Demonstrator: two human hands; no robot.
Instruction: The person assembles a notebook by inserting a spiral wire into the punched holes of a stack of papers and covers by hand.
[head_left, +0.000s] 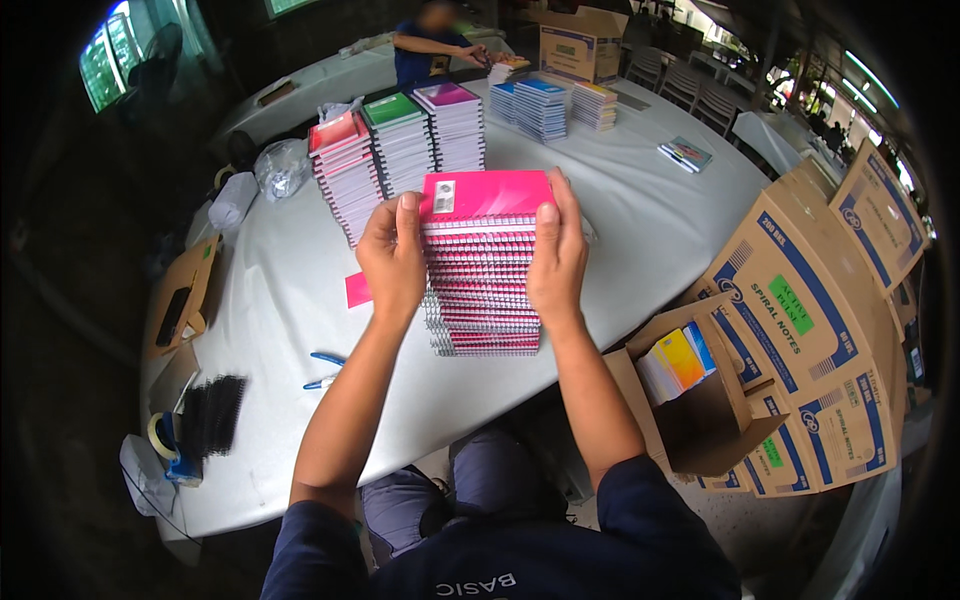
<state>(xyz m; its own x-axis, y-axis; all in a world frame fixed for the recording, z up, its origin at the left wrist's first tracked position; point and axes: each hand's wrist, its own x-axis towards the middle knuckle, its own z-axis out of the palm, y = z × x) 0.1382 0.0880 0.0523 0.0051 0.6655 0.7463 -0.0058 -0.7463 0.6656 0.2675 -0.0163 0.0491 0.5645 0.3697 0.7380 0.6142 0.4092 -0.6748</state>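
A tall stack of pink spiral notebooks (482,290) stands on the table in front of me, its layers slightly uneven. The bright pink cover of the top notebook (500,192) faces up, with its wire binding toward me. My left hand (394,250) presses on the left side of the upper stack, thumb on top by the cover's edge. On the opposite side my right hand (558,255) clasps the same notebooks, thumb near the front corner. Both hands' other fingers are partly hidden. A flat pink piece (357,290) lies beside my left wrist.
Behind stand stacks of red (340,135), green (392,112) and purple notebooks (447,97), then blue ones (542,105). Black binding coils (212,412), tape (160,437) and a blue-handled tool (326,358) lie left. Cartons (790,285) and an open box (640,400) stand right. Another person (425,45) works beyond.
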